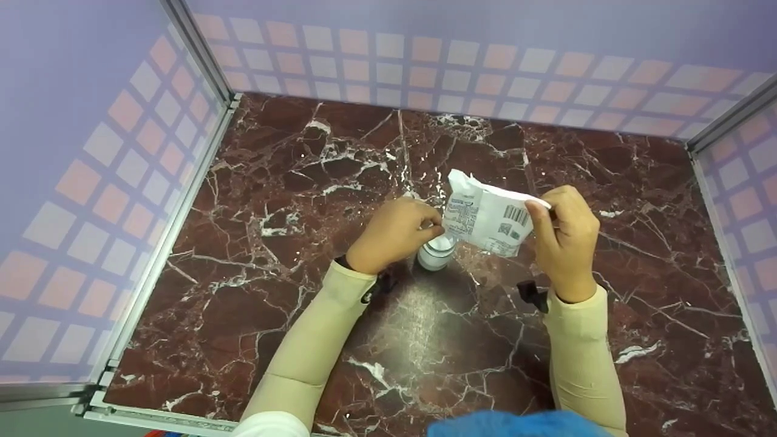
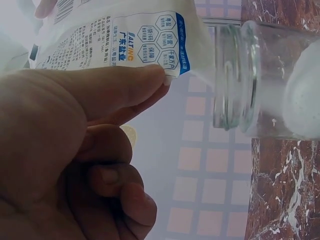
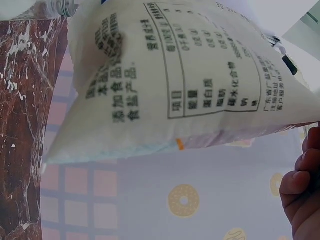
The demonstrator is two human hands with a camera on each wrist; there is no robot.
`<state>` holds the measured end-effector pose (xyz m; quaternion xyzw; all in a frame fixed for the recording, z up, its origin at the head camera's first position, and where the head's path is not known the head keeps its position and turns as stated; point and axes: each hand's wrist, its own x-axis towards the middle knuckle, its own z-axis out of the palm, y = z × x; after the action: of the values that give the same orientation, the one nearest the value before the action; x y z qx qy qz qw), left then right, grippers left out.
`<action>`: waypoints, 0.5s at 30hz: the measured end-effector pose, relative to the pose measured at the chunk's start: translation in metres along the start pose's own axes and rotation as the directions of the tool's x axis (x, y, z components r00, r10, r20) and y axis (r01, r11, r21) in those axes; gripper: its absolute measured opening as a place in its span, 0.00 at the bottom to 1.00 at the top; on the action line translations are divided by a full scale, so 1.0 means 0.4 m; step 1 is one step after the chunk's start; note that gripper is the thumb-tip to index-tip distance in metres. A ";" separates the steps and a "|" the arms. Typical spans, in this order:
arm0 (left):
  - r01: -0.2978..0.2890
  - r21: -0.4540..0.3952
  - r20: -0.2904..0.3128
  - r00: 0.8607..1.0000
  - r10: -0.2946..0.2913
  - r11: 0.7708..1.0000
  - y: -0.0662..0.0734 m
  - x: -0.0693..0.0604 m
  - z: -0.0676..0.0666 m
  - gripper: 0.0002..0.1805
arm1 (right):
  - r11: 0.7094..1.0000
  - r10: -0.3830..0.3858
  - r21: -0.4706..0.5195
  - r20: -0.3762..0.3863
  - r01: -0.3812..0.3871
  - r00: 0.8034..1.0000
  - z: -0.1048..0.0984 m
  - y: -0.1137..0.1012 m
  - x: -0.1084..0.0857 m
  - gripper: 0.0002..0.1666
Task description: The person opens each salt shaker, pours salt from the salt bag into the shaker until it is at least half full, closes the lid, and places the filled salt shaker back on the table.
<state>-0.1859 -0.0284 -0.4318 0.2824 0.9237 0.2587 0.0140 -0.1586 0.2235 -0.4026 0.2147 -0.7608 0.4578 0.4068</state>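
Observation:
A white salt bag (image 1: 490, 220) with printed text and a barcode is held tilted above the marble tabletop. My right hand (image 1: 569, 233) grips its raised end between thumb and fingers. At the lower end, my left hand (image 1: 397, 235) pinches the bag's corner between thumb and index finger, the other fingers curled in. This corner lies at the mouth of a clear glass jar (image 1: 435, 257), which stands upright below. White contents (image 2: 306, 90) show inside the jar in the left wrist view. The bag's printed back (image 3: 200, 70) fills much of the right wrist view.
Dark red marble tabletop (image 1: 255, 328) with white veins lies underneath. White specks (image 1: 440, 188) are scattered behind the jar; whether some are marbling I cannot tell. Checked panels (image 1: 419, 76) wall the back and both sides. Something blue (image 1: 516, 425) shows at the bottom edge.

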 end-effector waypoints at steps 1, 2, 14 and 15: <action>-0.001 0.000 0.000 1.000 0.001 1.000 0.000 0.000 -0.001 0.10 | 1.000 -0.001 0.002 -0.001 0.001 1.000 0.000 0.000 0.001 0.35; -0.002 0.001 0.000 1.000 0.002 1.000 0.000 0.000 -0.001 0.10 | 1.000 -0.001 0.003 -0.001 0.001 1.000 0.000 -0.001 0.001 0.35; 0.002 0.006 0.030 1.000 -0.003 1.000 -0.003 0.002 -0.001 0.10 | 1.000 0.013 -0.009 0.018 -0.013 1.000 -0.001 0.002 -0.003 0.35; 0.003 0.010 0.032 0.999 -0.003 1.000 -0.004 0.002 -0.001 0.10 | 1.000 0.014 -0.008 0.019 -0.014 1.000 -0.001 0.003 -0.003 0.35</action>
<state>-0.1874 -0.0292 -0.4319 0.2853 0.9249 0.2497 0.0278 -0.1583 0.2244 -0.4040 0.2122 -0.7679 0.4555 0.3972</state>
